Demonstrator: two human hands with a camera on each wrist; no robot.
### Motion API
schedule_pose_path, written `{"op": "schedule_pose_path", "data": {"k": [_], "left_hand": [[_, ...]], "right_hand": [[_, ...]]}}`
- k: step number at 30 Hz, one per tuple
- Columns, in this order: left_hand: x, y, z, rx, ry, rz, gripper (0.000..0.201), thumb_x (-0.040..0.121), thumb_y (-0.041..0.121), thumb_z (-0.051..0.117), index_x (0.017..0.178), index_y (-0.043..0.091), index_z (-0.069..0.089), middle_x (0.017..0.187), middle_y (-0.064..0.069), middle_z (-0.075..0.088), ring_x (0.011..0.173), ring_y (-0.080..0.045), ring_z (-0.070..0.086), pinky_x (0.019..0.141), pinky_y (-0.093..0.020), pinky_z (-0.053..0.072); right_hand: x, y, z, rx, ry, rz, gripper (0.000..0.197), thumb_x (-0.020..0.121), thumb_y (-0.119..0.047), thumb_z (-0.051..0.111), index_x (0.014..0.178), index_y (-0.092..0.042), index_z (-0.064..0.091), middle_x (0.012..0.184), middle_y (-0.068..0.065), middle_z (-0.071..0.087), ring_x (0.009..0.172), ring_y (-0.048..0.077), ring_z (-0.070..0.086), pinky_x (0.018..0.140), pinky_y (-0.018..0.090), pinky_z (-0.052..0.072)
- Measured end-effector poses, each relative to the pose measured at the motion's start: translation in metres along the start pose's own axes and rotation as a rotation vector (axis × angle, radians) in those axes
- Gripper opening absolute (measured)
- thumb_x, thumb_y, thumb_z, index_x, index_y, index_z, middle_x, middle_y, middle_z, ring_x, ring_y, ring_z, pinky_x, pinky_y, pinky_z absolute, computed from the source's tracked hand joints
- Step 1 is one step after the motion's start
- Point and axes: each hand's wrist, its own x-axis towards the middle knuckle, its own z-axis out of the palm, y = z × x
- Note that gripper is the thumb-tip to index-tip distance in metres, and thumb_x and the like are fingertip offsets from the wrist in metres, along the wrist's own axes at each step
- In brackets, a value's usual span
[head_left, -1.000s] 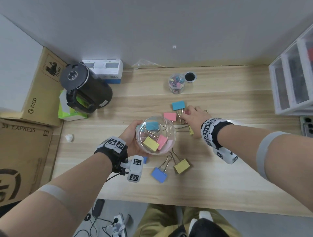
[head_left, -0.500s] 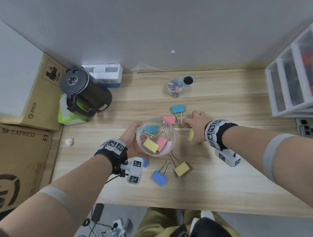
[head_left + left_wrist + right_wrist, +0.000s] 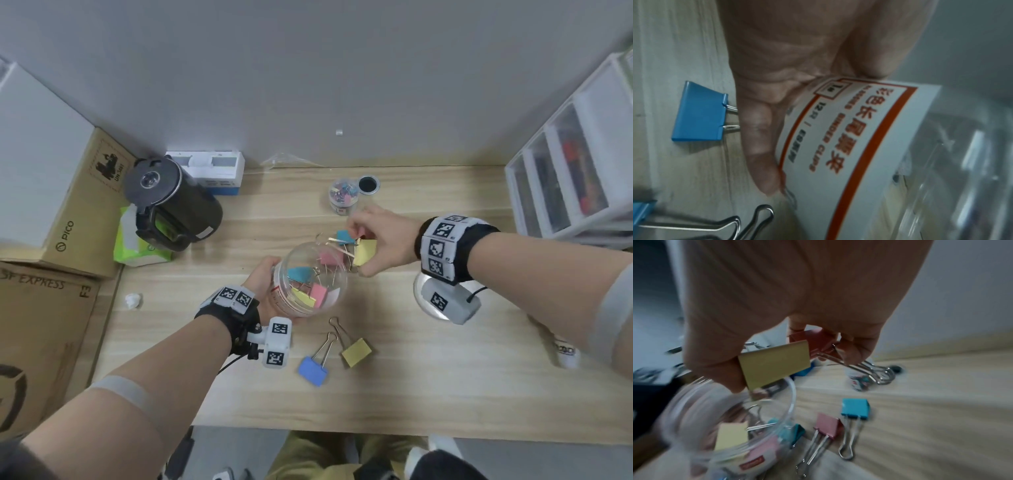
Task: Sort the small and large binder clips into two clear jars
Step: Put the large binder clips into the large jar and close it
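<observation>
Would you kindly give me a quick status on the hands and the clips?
Left hand grips big jar. Right hand holds yellow clip and red clip at its mouth. Loose clips remain on desk.

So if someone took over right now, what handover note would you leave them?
Left hand grips the large clear jar, tilted, with several large clips already inside.
Right hand holds a yellow clip and a red clip just beside the jar's mouth; neither is in yet.
Left on the desk: blue clip, yellow clip, teal clip, pink clip.
Small-clip jar stands at the back, filled.
</observation>
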Motion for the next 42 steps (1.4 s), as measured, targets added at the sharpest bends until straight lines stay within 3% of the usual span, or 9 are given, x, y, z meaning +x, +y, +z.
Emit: {"op": "schedule_pose_path", "data": {"k": [4, 7, 13, 16, 22, 26, 34, 39, 42], "left_hand": [[-0.008, 0.001, 0.010, 0.065, 0.056, 0.006, 0.055, 0.084, 0.055, 0.050, 0.105, 0.007, 0.068, 0.104, -0.021, 0.065, 0.095, -0.034, 0.059, 0.082, -0.045, 0.052], [0.018, -0.001, 0.000, 0.139, 0.105, 0.095, 0.069, 0.078, 0.057, 0.054, 0.121, 0.003, 0.058, 0.127, -0.024, 0.060, 0.101, -0.033, 0.056, 0.087, -0.044, 0.046], [-0.011, -0.004, 0.021, 0.126, -0.017, 0.050, 0.051, 0.094, 0.054, 0.043, 0.110, 0.009, 0.061, 0.097, -0.018, 0.059, 0.076, -0.030, 0.058, 0.062, -0.033, 0.054], [-0.018, -0.008, 0.023, 0.081, -0.100, 0.006, 0.055, 0.092, 0.058, 0.042, 0.109, 0.010, 0.064, 0.095, -0.016, 0.063, 0.072, -0.031, 0.061, 0.062, -0.037, 0.054], [-0.029, -0.010, 0.023, 0.058, -0.136, -0.015, 0.062, 0.093, 0.060, 0.036, 0.118, 0.010, 0.063, 0.096, -0.015, 0.068, 0.071, -0.031, 0.066, 0.065, -0.042, 0.056], [-0.028, -0.010, 0.021, 0.066, -0.114, 0.003, 0.064, 0.092, 0.060, 0.036, 0.117, 0.010, 0.066, 0.099, -0.014, 0.071, 0.078, -0.032, 0.066, 0.073, -0.044, 0.054], [-0.027, -0.011, 0.021, 0.011, -0.140, 0.014, 0.075, 0.087, 0.064, 0.040, 0.131, 0.008, 0.063, 0.121, -0.022, 0.067, 0.099, -0.038, 0.063, 0.073, -0.046, 0.054], [-0.024, -0.011, 0.023, -0.032, -0.138, 0.063, 0.066, 0.093, 0.062, 0.038, 0.111, 0.004, 0.065, 0.090, -0.021, 0.070, 0.077, -0.037, 0.068, 0.070, -0.046, 0.053], [-0.022, -0.011, 0.022, -0.022, -0.152, 0.046, 0.067, 0.091, 0.065, 0.039, 0.110, 0.007, 0.066, 0.091, -0.018, 0.070, 0.077, -0.037, 0.068, 0.071, -0.048, 0.054]], "right_hand": [[-0.002, -0.047, 0.001, -0.368, -0.092, -0.226, 0.070, 0.049, -0.066, 0.078, 0.101, -0.031, 0.046, 0.107, -0.004, 0.037, 0.095, 0.016, 0.042, 0.074, 0.034, 0.048], [-0.003, -0.064, 0.013, -0.556, -0.055, -0.281, 0.075, 0.048, -0.077, 0.074, 0.097, -0.032, 0.040, 0.108, -0.001, 0.033, 0.094, 0.017, 0.035, 0.069, 0.032, 0.041], [-0.004, -0.075, 0.029, -0.700, 0.038, -0.260, 0.085, 0.045, -0.060, 0.087, 0.112, -0.026, 0.047, 0.115, 0.004, 0.036, 0.104, 0.021, 0.039, 0.072, 0.034, 0.041], [-0.007, -0.073, 0.028, -0.711, 0.074, -0.285, 0.089, 0.042, -0.064, 0.086, 0.112, -0.025, 0.048, 0.113, 0.003, 0.037, 0.100, 0.020, 0.037, 0.074, 0.035, 0.042], [-0.013, -0.065, 0.030, -0.763, 0.262, -0.308, 0.049, 0.062, -0.029, 0.081, 0.103, -0.021, 0.053, 0.092, 0.003, 0.058, 0.080, 0.024, 0.056, 0.063, 0.035, 0.040], [-0.013, -0.065, 0.026, -0.707, 0.325, -0.275, 0.039, 0.072, -0.027, 0.071, 0.106, -0.018, 0.052, 0.088, 0.000, 0.063, 0.076, 0.025, 0.058, 0.073, 0.041, 0.046], [-0.018, -0.084, 0.029, -0.337, 0.152, -0.224, 0.053, 0.073, -0.015, 0.063, 0.123, -0.009, 0.046, 0.119, 0.009, 0.053, 0.109, 0.027, 0.052, 0.095, 0.040, 0.040], [-0.010, -0.086, 0.048, -0.277, 0.053, -0.212, 0.048, 0.081, -0.029, 0.073, 0.121, -0.008, 0.055, 0.122, 0.009, 0.043, 0.100, 0.028, 0.055, 0.086, 0.040, 0.050], [-0.004, -0.083, 0.060, -0.250, 0.097, -0.118, 0.052, 0.077, -0.037, 0.077, 0.116, -0.008, 0.057, 0.118, 0.009, 0.048, 0.103, 0.028, 0.055, 0.088, 0.039, 0.048]]}}
